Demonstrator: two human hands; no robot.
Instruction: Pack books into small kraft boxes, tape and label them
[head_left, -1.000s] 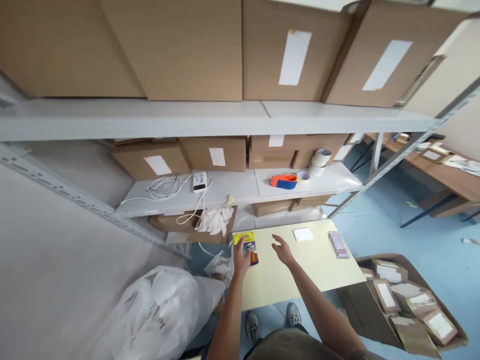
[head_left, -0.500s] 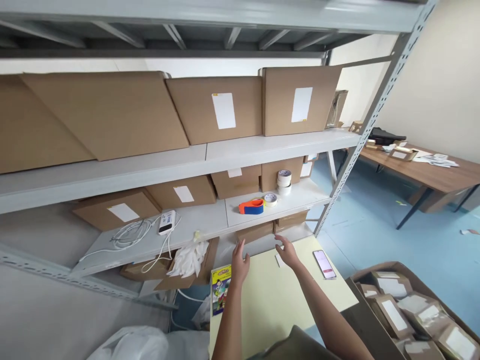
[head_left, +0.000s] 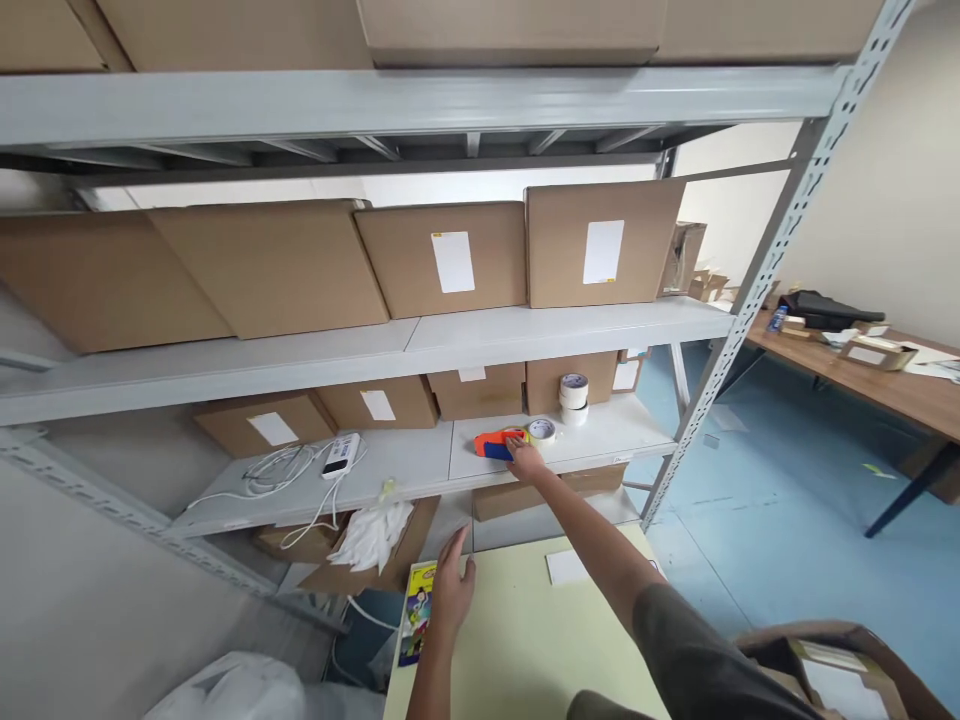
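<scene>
My right hand (head_left: 526,461) reaches to the shelf and has its fingers on the right end of an orange and blue tape dispenser (head_left: 491,444), which still lies on the board. Just beside it lies a roll of tape (head_left: 541,430), and two stacked tape rolls (head_left: 574,398) stand farther right. Above the left side of the pale yellow table (head_left: 525,640), my left hand (head_left: 453,585) is open and holds nothing, its thumb apart from the fingers. Near it is a colourful booklet (head_left: 417,612) at the table's edge. Under my right forearm lies a white card (head_left: 566,567).
Cardboard boxes (head_left: 442,260) line the metal rack's shelves. A white power strip (head_left: 341,455) and coiled cable (head_left: 279,470) lie to the left, above a carton of white gloves or cloth (head_left: 373,535). At lower right is an open carton with packages (head_left: 847,680).
My right hand has moved forward from over the table to the tape dispenser on the shelf. My left hand stays over the table. The view has tilted up and turned slightly.
</scene>
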